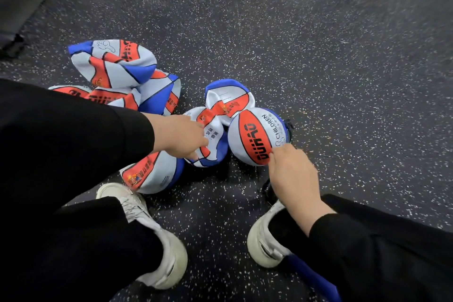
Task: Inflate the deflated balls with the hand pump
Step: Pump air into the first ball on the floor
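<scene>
The left hand [179, 136] grips a deflated ball [210, 140] on the floor [318, 56]. The right hand [291, 171] touches the inflated ball [255, 136]; its grasp cannot be determined.

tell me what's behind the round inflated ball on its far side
Behind the inflated ball, a crumpled deflated ball lies against its far left edge. A small dark object peeks past its right edge; the ball covers most of it, so I cannot identify it.
</scene>
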The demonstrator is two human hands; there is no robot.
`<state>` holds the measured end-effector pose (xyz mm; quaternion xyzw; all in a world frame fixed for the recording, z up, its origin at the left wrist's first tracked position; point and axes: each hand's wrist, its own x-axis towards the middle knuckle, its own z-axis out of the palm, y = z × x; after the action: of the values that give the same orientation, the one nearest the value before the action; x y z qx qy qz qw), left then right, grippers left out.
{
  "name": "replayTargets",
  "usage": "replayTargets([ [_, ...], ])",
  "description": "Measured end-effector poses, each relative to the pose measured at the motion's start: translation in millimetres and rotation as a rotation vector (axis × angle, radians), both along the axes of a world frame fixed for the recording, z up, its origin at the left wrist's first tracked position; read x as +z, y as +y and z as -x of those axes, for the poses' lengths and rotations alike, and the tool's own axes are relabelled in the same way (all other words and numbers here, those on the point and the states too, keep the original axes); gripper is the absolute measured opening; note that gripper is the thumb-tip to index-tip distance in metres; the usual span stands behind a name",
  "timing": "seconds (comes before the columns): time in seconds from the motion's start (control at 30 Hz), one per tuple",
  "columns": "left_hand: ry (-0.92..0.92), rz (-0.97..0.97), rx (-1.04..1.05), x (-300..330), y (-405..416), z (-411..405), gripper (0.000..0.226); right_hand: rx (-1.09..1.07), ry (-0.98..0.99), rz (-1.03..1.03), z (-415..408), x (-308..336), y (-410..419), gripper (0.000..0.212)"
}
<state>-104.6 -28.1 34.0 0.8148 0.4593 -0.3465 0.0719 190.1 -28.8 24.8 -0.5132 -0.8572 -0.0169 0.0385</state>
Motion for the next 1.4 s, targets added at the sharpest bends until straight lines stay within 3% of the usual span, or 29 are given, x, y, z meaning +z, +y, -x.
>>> replayTargets([
  [0.1, -0.007, 0.021, 0.034, 1.2, 1.4, 0.8, 0.048, 0.086, -0.021, 0.083, -5.2, -26.4, -8.9, 0.016],
  [0.27, 0.017, -0.018, -0.004, -0.4, -1.8, -3.9, 0.047, -0.001, 0.001, 0.148, -13.9, -11.2, -1.0, 0.013],
  [0.33, 0.028, -0.028, -0.035, -1.2, -4.6, -4.6, 0.047, 0.010, 0.083, 0.162, -10.5, 9.3, 4.5, 0.019],
  [0.43, 0.019, -0.019, -0.020, -1.5, -2.5, -2.0, 0.048, -0.012, 0.219, 0.003, 0.4, 60.6, 29.2, 0.020],
  [0.53, 0.015, 0.001, 0.032, -0.6, 2.7, -1.7, 0.051, 0.000, 0.124, 0.010, -1.1, 88.5, 47.6, 0.022],
  [0.63, 0.014, 0.009, 0.042, -2.7, 3.4, -0.7, 0.049, -0.029, 0.172, -0.043, -1.2, 66.6, 35.0, 0.021],
  [0.73, -0.005, 0.001, 0.023, -3.7, 1.6, 2.1, 0.047, 0.025, 0.050, -0.086, 4.6, 22.0, 9.6, 0.014],
  [0.83, -0.011, 0.010, 0.032, -2.7, 1.5, 3.2, 0.046, 0.064, 0.043, -0.010, -1.8, -13.3, -9.9, 0.023],
  [1.0, 0.016, 0.016, 0.043, -1.7, 0.9, -2.5, 0.045, 0.097, -0.025, 0.096, -6.8, -31.9, -5.2, 0.015],
  [1.1, 0.018, 0.003, 0.011, -5.6, -0.9, -6.0, 0.047, 0.028, 0.020, 0.181, -10.1, -17.1, -4.5, 0.009],
  [1.23, 0.022, 0.002, 0.003, -5.9, -1.5, -2.4, 0.047, -0.032, 0.189, 0.035, -6.8, 39.6, 22.3, 0.023],
  [1.4, 0.019, 0.033, 0.040, 1.7, 2.7, -8.1, 0.048, -0.047, 0.172, 0.001, -8.0, 79.4, 41.5, 0.022],
])
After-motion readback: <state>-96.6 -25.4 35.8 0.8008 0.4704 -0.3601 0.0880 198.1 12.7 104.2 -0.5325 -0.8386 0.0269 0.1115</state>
